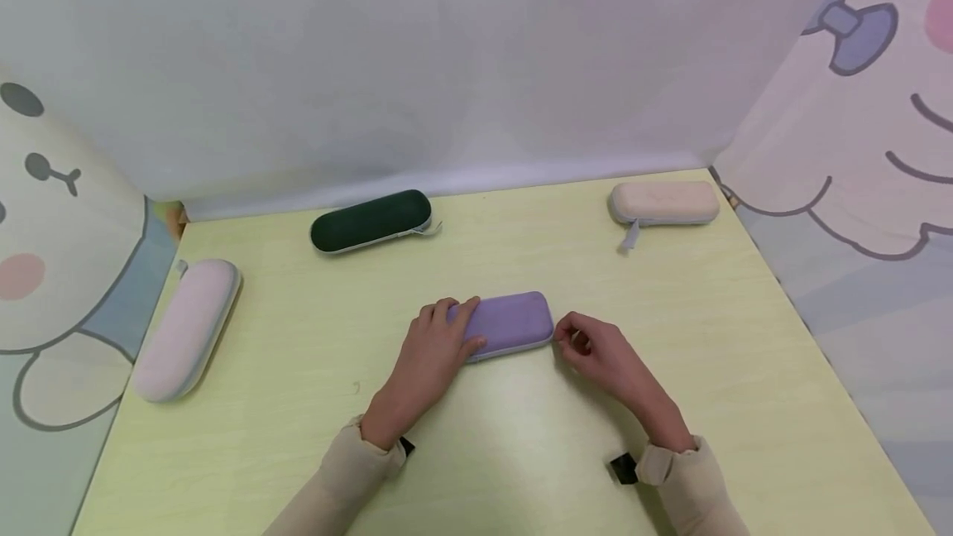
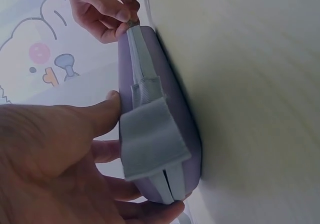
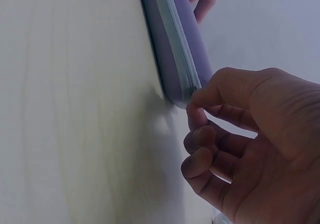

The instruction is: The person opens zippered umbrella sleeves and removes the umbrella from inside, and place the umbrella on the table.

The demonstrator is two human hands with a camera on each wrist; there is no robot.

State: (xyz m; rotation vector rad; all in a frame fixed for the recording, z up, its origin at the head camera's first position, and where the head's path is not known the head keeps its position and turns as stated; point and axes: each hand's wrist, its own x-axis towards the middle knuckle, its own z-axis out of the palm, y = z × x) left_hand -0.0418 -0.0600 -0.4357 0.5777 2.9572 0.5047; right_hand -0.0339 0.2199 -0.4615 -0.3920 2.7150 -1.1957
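Note:
A purple zippered case lies flat near the middle of the table. My left hand holds its left end, the thumb on the near side and the fingers over the top and far side. At the right end, my right hand pinches the small zipper pull between thumb and forefinger; the other fingers are curled and touch nothing. A pale grey zipper band runs along the case's side, crossed by a grey fabric tab. In the left wrist view, a narrow dark slit shows in the band below this tab.
A dark green case lies at the back left of the yellowish table. One pale pink case sits along the left edge, and a peach case lies in the back right corner. White cloth hangs behind.

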